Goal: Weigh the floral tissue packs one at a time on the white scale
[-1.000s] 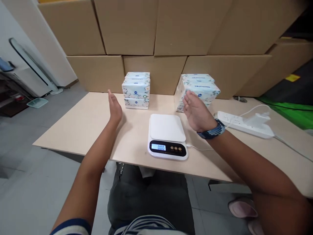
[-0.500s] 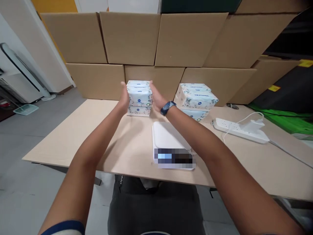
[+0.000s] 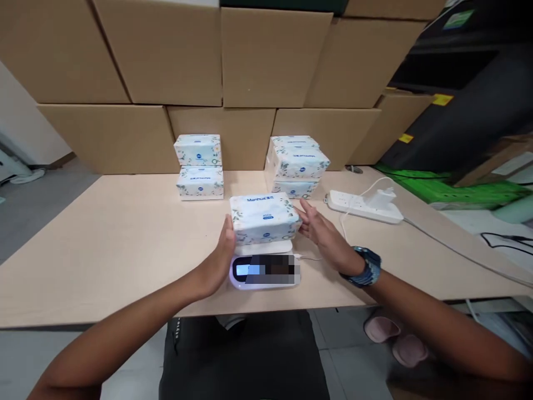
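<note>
A floral-printed tissue pack (image 3: 265, 216) is between my two hands, right over the white plate of the digital scale (image 3: 262, 249); I cannot tell if it rests fully on the plate. My left hand (image 3: 219, 258) presses against the pack's left end. At the other end, my right hand (image 3: 328, 239), with a patterned band on the wrist, has its fingertips against the pack. The scale's lit display is blurred. Behind to the left stand more tissue packs (image 3: 200, 182), one in front of a taller stack. Another stack of tissue packs (image 3: 300, 164) stands to the right.
Cardboard boxes (image 3: 225, 139) form a wall along the table's back edge. A white power strip (image 3: 364, 206) with a plug and cables lies on the right of the table (image 3: 104, 244). Pink slippers (image 3: 381, 329) are on the floor.
My hands closed on the top front pack of the left stack and brought it toward me, over the scale. The left stack is lower in front. The view has turned right.
</note>
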The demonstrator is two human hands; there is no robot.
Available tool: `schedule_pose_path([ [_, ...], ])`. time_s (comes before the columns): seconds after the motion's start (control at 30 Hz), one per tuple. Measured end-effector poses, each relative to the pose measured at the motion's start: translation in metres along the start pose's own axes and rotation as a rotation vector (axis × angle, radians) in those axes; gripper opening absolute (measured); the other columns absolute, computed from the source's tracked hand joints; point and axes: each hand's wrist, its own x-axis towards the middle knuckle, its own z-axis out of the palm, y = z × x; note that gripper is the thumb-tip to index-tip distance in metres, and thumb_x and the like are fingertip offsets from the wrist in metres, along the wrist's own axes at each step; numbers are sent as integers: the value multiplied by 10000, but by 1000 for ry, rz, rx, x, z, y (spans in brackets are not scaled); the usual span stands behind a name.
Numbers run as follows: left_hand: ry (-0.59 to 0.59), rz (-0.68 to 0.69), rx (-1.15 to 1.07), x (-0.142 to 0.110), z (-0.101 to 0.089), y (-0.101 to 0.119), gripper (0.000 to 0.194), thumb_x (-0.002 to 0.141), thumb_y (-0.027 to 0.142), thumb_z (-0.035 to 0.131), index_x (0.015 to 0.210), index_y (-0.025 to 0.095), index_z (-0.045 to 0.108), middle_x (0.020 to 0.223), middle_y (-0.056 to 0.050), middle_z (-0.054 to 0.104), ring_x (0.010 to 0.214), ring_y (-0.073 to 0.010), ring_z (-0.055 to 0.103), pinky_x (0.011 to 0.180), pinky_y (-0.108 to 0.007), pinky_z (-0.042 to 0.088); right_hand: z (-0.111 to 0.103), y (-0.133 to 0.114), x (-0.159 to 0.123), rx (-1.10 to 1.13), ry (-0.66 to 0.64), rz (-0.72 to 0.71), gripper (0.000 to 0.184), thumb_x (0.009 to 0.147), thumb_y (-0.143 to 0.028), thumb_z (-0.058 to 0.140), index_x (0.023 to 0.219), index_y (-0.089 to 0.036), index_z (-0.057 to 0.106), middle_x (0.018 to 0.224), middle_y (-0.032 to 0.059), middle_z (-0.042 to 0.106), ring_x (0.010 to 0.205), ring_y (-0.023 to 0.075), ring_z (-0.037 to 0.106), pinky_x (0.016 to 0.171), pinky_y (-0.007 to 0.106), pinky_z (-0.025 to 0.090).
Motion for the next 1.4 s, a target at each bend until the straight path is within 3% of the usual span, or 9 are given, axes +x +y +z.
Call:
schedule_pose_path([
  [0.1,110,-112,73,16,-3,-12,1036,935,957,158,1787,396,-26,1870,97,-124,1765,-312,-109,1450,-579,-52,2,-3,13,49,-31,22,1138,960,-915,375,1800,-285,-65,1858,53,272,1720,255,317,1443,529,218],
  [0.2,274,-105,3,50,-14,-21,1130,875,999,66,1795,348,-24,1900,16,-89,1783,-327,-27,1455,-593,-40,6,-22,30,92,44,-32,1110,964,-919,280,1803,-266,-41,1886,44,183,1747,199,222,1452,449,151],
  [0.3,397,90,10,78,-26,-37,1171,854,1031,109,1797,336,99,1914,-32,3,1789,-295,16,1473,-530,41,8,-28,46,150,173,-151,1061,971,-899,170,1801,-268,-30,1903,27,99,1757,149,156,1443,396,158],
  [0.4,440,329,127,82,-38,-51,1101,890,1013,241,1778,362,225,1910,-44,104,1789,-286,64,1468,-502,120,0,-10,54,181,296,-196,1046,956,-906,178,1793,-321,-49,1910,3,23,1764,151,121,1441,451,177],
  [0.53,447,401,31,67,-42,-50,799,1037,846,160,1739,485,284,1895,61,184,1782,-239,128,1463,-492,162,-24,21,57,159,377,-173,1081,924,-931,162,1797,-325,-37,1910,25,6,1766,212,140,1419,566,233],
  [0.7,364,318,-27,59,-31,-36,859,1008,885,262,1742,441,303,1887,113,198,1787,-259,97,1469,-435,163,-39,36,54,-37,280,-143,999,925,-922,13,1790,-425,-39,1906,-60,30,1765,207,101,1417,562,251],
  [0.93,368,310,116,59,-27,-27,1036,914,988,220,1766,399,211,1888,162,130,1789,-278,53,1475,-452,135,-30,28,38,-37,282,-137,946,980,-879,57,1799,-406,59,1899,-85,79,1766,186,92,1439,494,207],
  [1.1,318,334,193,55,-28,-25,973,933,968,203,1763,459,208,1897,142,103,1790,-269,22,1470,-443,122,-25,20,33,6,287,-107,858,1033,-783,61,1793,-395,148,1895,-58,140,1762,194,144,1437,534,190],
  [1.4,284,333,182,52,-27,-16,855,1006,887,259,1758,482,215,1895,155,92,1789,-238,33,1467,-390,150,-16,30,25,11,225,-131,955,966,-913,186,1774,-409,236,1892,-40,176,1769,253,141,1435,532,226],
])
